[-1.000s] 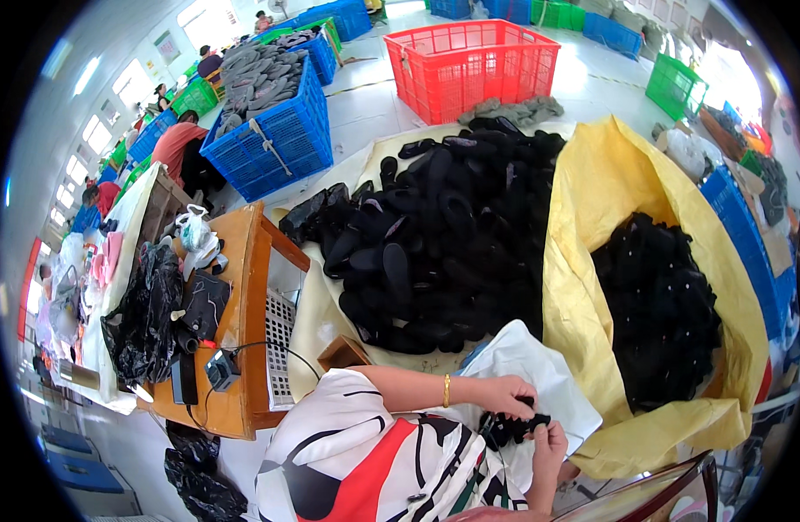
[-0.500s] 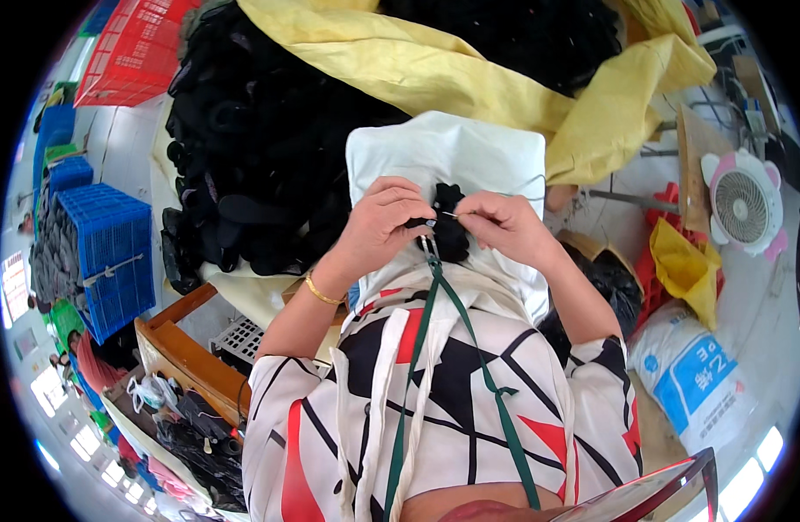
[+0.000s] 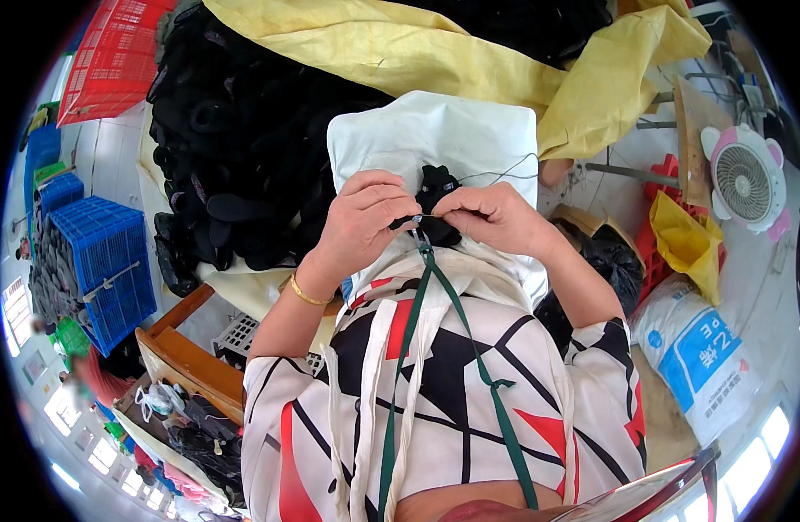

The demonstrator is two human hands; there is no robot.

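My left hand is closed, its thumb and fingertips pinching a small black fabric piece, probably knitted. My right hand comes from the other side, thumb and forefinger pinched on a thin needle that reaches toward the left fingertips. A dark thread curves over the white cloth on my lap, beside the right hand. Just below the fingertips, small metal snips hang from a green cord around my neck. Fingers partly hide the black piece and the needle.
Beyond my lap lies a large heap of black fabric pieces, with a yellow sheet across it. Blue crates and a red crate stand left. To the right are a fan, a yellow bag and a white-blue sack.
My right hand has moved in closer to the left, bringing the needle to its fingertips. The thread now shows on the white cloth. The view has shifted slightly.
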